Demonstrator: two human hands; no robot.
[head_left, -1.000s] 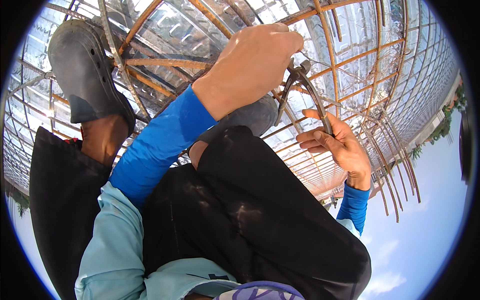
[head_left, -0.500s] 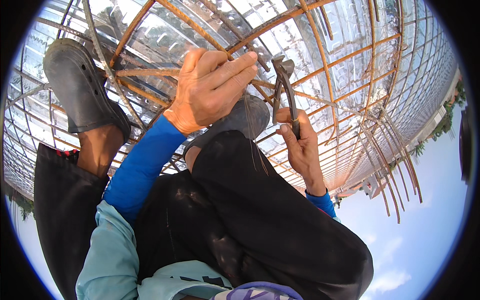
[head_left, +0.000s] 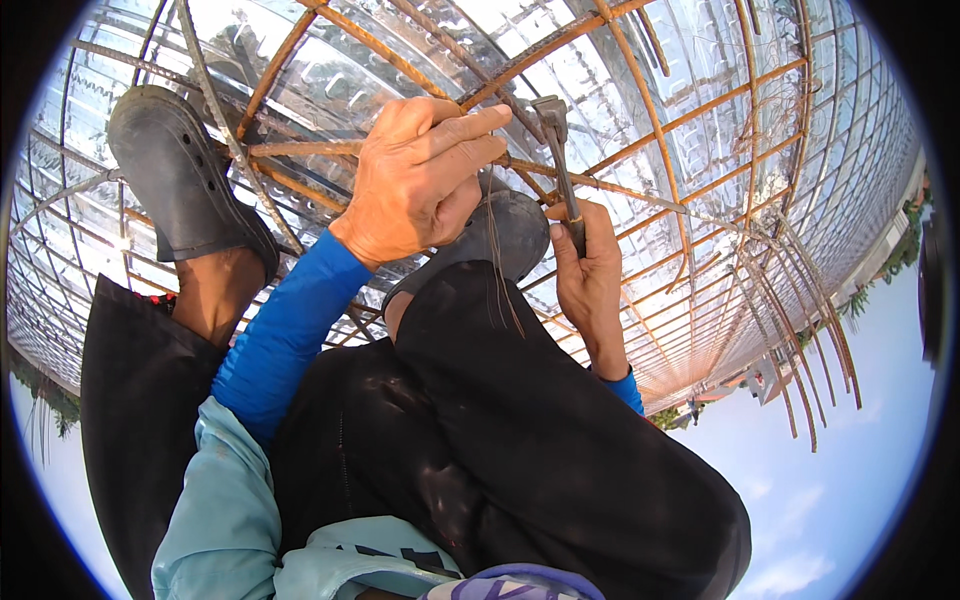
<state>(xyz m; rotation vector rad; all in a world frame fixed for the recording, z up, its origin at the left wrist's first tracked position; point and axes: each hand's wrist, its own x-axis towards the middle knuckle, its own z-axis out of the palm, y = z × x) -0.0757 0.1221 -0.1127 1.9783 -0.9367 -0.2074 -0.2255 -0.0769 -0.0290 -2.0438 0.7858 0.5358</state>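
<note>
My left hand [head_left: 412,185] is closed over the rusty rebar grid at a bar crossing, its forefinger stretched to the right. Several thin tie wires [head_left: 494,240] hang from under its fingers toward my knee; their upper ends are hidden by the hand. To the right, my right hand [head_left: 590,275] grips a pair of dark pincers [head_left: 560,150] by the handles, head up. The pincers stand near the rebar crossing [head_left: 508,160], beside my left fingertips, and their two handles look close together. Whether the jaws touch a wire I cannot make out.
Rusty rebar [head_left: 640,110] forms a wide grid over shiny, reflective sheeting [head_left: 340,75]. My dark clogs [head_left: 165,170] rest on the bars, and my black-trousered knee [head_left: 460,300] is bent below my hands. Several long bar ends [head_left: 800,340] stick out at the right.
My right hand has shifted slightly left, and the pincers have turned, their handles now looking closer together. My left hand stays at the crossing with its fingers slightly rearranged.
</note>
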